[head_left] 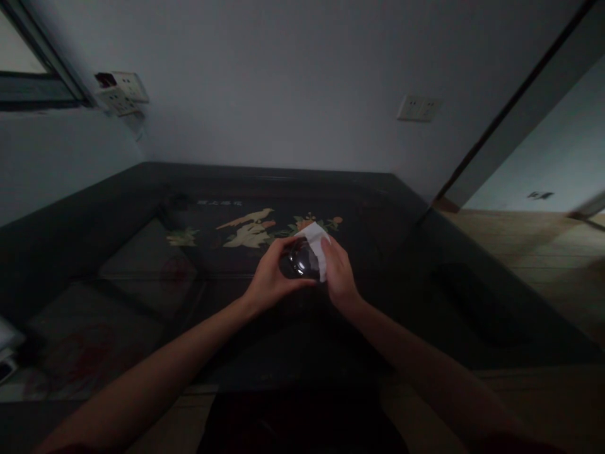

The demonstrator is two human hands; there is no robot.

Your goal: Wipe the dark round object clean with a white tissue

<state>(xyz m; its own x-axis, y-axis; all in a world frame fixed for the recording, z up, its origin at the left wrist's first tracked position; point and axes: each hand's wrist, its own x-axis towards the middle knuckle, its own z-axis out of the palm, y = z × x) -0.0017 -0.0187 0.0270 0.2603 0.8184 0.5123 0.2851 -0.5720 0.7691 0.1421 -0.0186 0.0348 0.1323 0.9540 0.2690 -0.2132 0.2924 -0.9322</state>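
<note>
Over the middle of a dark glossy tabletop [302,340], my left hand [270,272] curves around a small round, shiny piece [299,260]. It looks like a glass or metal bowl, though the dim light hides its exact kind. Its thumb lies along the near side and its fingers along the far side. A white tissue [314,237] is pinched in my right hand [340,275] and lies against the right part of the shiny piece. Part of the tissue is hidden by my right fingers.
Bird-and-flower decoration [250,230] marks the dark surface. A dark flat object [477,302] lies at the right. At the far left edge sits a white device [8,353], partly cut off. Wall sockets [420,108] and a power strip [117,99] are behind the table.
</note>
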